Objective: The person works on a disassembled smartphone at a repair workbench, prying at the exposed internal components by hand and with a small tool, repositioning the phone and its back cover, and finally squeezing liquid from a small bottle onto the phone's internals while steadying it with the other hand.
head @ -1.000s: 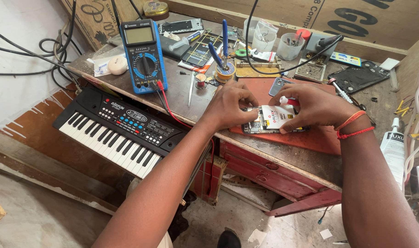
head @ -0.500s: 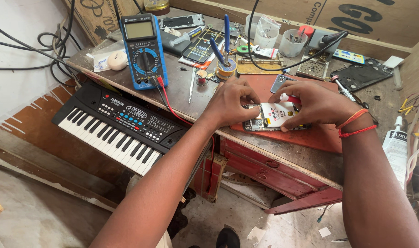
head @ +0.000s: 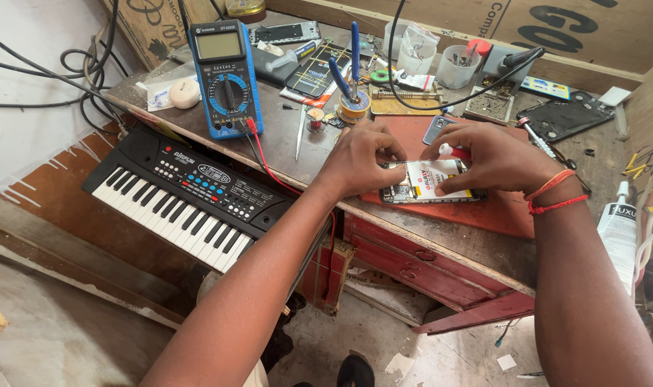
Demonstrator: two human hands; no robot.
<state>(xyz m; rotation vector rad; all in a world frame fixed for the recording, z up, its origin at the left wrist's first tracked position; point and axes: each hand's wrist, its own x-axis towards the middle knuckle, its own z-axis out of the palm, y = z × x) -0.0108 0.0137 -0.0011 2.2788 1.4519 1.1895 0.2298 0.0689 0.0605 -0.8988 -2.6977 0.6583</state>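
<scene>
Opened phone (head: 430, 183) lies on the desk (head: 441, 240) between the hands: left hand (head: 362, 158) at its left end, right hand (head: 484, 158) over its right half. Its battery carries a white label with red and dark print and a yellow strip.

Blue multimeter (head: 224, 79) stands well left of the left hand; rectangular grey-green screen (head: 217, 44) at its top, blank.

Brown cardboard box panels (head: 577, 25) with black lettering stand beyond both hands.

White bottle (head: 618, 233) with a dark-printed label stands right of the right hand's wrist.

Small blue-and-yellow flat packet (head: 546, 87) lies beyond the right hand.
</scene>
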